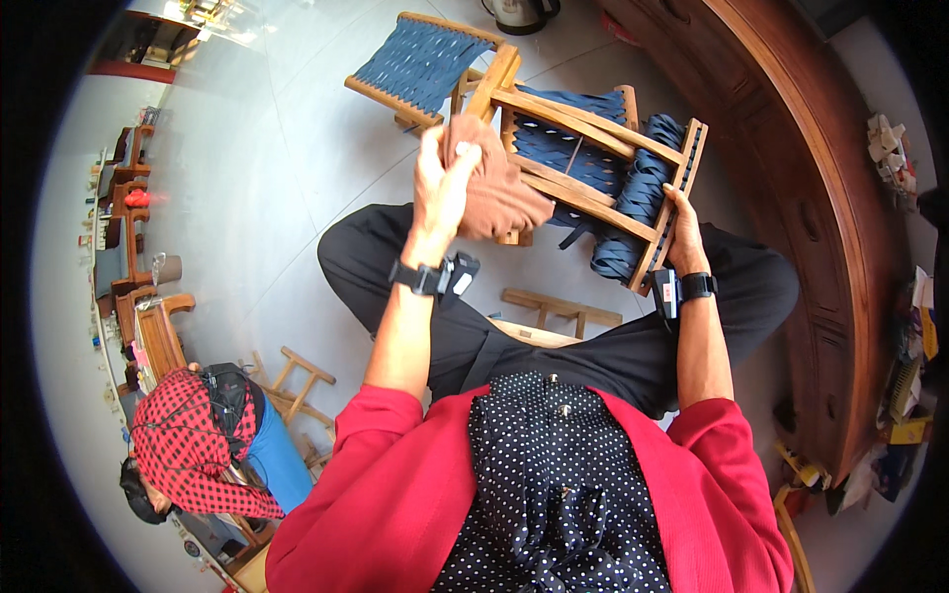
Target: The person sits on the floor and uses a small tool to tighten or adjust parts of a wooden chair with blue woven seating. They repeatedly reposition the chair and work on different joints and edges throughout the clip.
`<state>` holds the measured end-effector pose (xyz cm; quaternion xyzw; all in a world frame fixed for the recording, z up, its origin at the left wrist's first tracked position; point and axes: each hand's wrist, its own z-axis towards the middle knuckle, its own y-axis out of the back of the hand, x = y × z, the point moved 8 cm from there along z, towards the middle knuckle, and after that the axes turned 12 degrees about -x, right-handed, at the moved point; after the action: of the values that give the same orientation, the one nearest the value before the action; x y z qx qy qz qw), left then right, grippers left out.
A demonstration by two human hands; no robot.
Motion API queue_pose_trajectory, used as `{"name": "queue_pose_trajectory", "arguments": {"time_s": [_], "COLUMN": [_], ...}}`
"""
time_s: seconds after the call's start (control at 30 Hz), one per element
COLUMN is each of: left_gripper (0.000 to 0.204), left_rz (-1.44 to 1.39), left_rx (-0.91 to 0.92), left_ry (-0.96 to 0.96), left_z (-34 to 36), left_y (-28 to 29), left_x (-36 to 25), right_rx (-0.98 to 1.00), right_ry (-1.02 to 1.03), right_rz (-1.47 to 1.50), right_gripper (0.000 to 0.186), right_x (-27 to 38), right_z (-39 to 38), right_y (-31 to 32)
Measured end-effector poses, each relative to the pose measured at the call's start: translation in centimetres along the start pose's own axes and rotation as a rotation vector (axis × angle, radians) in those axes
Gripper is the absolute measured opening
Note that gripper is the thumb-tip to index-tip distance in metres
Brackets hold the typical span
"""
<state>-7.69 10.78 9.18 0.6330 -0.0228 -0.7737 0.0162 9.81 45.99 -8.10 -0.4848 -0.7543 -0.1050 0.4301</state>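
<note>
- Two hands at work on one wooden stool frame [593, 168], which is tipped on its side over the person's lap, above the black trousers.
- Left hand [442, 188]: fingers closed around a bunched brown cloth [494, 193], pressing it against the frame's upper rail, near the leg that points away.
- Right hand [684, 232]: wrapped round the frame's right-hand rail, beside the wound dark blue strap [633, 203]; thumb side hidden, but the clasp looks firm.
- Risk, as a judgement: the frame is steadied by one hand only; hard rubbing with the cloth could twist it out of that clasp and off the lap.
- Risk: the cloth may snag on the loose strap end hanging under the frame.
- Count: one finished blue-webbed stool [420, 64] on the floor beyond; bare wooden frames [559, 308] on the floor near the knees, number unclear; one wrist device on each arm.
- One other person in a red checked top [188, 450] sits at lower left.
</note>
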Motion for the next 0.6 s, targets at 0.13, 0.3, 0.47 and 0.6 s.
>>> {"name": "queue_pose_trajectory", "arguments": {"time_s": [0.13,0.3,0.47,0.6], "left_gripper": [0.029,0.051,0.031,0.028], "left_rz": [0.312,1.046,1.153,1.130], "left_rx": [0.028,0.117,0.095,0.037], "left_ry": [-0.244,-0.406,-0.470,-0.460], "left_z": [6.9,7.9,7.6,7.1], "left_y": [-3.2,-9.5,-10.4,-11.1], "left_x": [-1.4,2.7,4.6,4.1], "right_rx": [-0.030,-0.058,-0.099,-0.102], "right_ry": [0.049,0.216,0.258,0.269], "right_rz": [-0.062,-0.129,-0.192,-0.223], "right_gripper": [0.038,0.046,0.052,0.051], "right_x": [-0.2,1.4,2.6,2.8], "right_z": [0.5,-1.4,-3.3,-3.6], "right_y": [0.0,-0.6,-1.2,-1.4]}}
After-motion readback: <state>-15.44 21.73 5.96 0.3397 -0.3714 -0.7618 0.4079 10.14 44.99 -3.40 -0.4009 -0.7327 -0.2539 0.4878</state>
